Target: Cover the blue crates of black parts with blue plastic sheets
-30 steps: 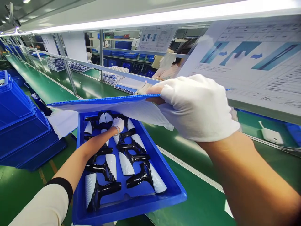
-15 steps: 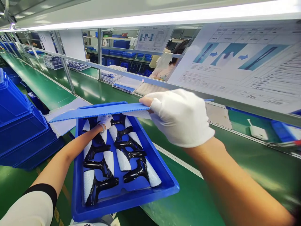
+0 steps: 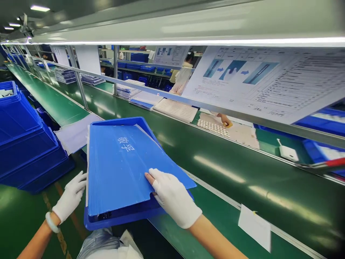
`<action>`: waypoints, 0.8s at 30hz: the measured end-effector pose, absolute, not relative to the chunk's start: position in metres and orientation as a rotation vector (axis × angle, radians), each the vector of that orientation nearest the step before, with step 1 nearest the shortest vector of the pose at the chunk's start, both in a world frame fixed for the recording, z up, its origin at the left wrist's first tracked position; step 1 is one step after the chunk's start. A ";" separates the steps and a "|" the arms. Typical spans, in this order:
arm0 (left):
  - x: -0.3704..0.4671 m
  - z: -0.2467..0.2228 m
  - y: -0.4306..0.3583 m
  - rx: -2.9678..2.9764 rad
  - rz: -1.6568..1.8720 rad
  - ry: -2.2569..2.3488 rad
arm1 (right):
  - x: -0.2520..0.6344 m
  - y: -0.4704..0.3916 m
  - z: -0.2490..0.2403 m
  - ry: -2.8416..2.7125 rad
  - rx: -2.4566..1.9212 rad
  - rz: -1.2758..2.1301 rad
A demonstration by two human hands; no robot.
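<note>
A blue corrugated sheet (image 3: 121, 169) with white characters on it lies flat over the blue tray (image 3: 121, 220) and covers nearly all of it. Only a dark sliver of the parts inside shows at the near edge. My right hand (image 3: 172, 196), in a white glove, grips the sheet's near right corner at a notch, thumb on top. My gloved left hand (image 3: 70, 196) is beside the tray's left rim with its fingers spread, holding nothing and about touching the sheet's edge.
Stacked blue trays (image 3: 24, 144) stand to the left. A green conveyor belt (image 3: 229, 169) runs along the right, with a white label (image 3: 254, 226) on its near rail. Instruction sheets (image 3: 258, 79) hang overhead. A co-worker's hand (image 3: 223, 120) works across the belt. A plastic bag (image 3: 107, 244) lies below the tray.
My right hand has lowered the lifted blue sheet onto the tray, hiding the black-and-white parts. My left hand has come out of the tray to its left side.
</note>
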State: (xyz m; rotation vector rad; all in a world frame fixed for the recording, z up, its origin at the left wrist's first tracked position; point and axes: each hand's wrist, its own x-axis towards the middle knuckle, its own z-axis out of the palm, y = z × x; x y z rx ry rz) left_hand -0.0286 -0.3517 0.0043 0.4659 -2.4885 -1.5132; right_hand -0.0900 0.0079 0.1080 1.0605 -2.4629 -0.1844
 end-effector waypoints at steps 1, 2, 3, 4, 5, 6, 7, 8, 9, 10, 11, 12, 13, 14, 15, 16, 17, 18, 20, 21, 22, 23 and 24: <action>-0.021 0.004 -0.357 0.499 -1.500 -2.471 | -0.087 0.007 0.098 -2.589 1.077 -0.213; -0.015 0.003 -0.361 0.555 -1.512 -2.435 | -0.084 0.005 0.090 -2.705 1.086 -0.240; -0.012 0.003 -0.363 0.620 -1.558 -2.384 | -0.082 0.003 0.084 -2.803 1.088 -0.262; -0.010 0.002 -0.364 0.682 -1.634 -2.325 | -0.080 0.001 0.078 -2.880 1.086 -0.277; -0.011 0.003 -0.363 0.731 -1.732 -2.268 | -0.080 -0.002 0.074 -2.936 1.085 -0.286; -0.014 0.003 -0.360 0.760 -1.834 -2.221 | -0.079 -0.004 0.072 -2.976 1.084 -0.292; -0.019 0.004 -0.356 0.770 -1.923 -2.187 | -0.079 -0.007 0.070 -3.007 1.084 -0.297; -0.024 0.005 -0.350 0.777 -1.986 -2.168 | -0.079 -0.009 0.070 -3.041 1.092 -0.306; -0.031 0.006 -0.345 0.791 -2.021 -2.166 | -0.080 -0.012 0.071 -3.082 1.104 -0.322; -0.037 0.006 -0.339 0.806 -2.033 -2.177 | -0.081 -0.014 0.073 -3.131 1.120 -0.340; -0.044 0.006 -0.334 0.813 -2.026 -2.200 | -0.082 -0.016 0.076 -3.185 1.133 -0.353; -0.051 0.006 -0.330 0.802 -1.996 -2.240 | -0.084 -0.018 0.080 -3.233 1.141 -0.354; -0.058 0.005 -0.327 0.782 -1.937 -2.295 | -0.087 -0.021 0.085 -3.271 1.144 -0.342; -0.064 0.004 -0.325 0.751 -1.854 -2.363 | -0.090 -0.024 0.089 -3.296 1.138 -0.316; -0.069 0.003 -0.323 0.716 -1.756 -2.435 | -0.093 -0.027 0.094 -3.303 1.131 -0.275; -0.075 0.003 -0.322 0.693 -1.654 -2.509 | -0.097 -0.031 0.098 -3.299 1.126 -0.221; -0.079 0.004 -0.321 0.691 -1.547 -2.584 | -0.101 -0.036 0.100 -3.285 1.125 -0.157; -0.083 0.005 -0.320 0.706 -1.435 -2.656 | -0.106 -0.042 0.100 -3.256 1.133 -0.082; -0.088 0.009 -0.320 0.730 -1.237 -2.775 | -0.114 -0.055 0.095 -3.153 1.185 0.086; -0.090 0.011 -0.321 0.728 -1.159 -2.818 | -0.119 -0.062 0.090 -3.091 1.234 0.154; -0.091 0.012 -0.322 0.714 -1.114 -2.846 | -0.123 -0.068 0.083 -3.034 1.295 0.197; -0.091 0.013 -0.323 0.686 -1.129 -2.847 | -0.128 -0.074 0.075 -2.993 1.353 0.213; -0.091 0.012 -0.325 0.652 -1.218 -2.819 | -0.133 -0.079 0.068 -2.976 1.390 0.204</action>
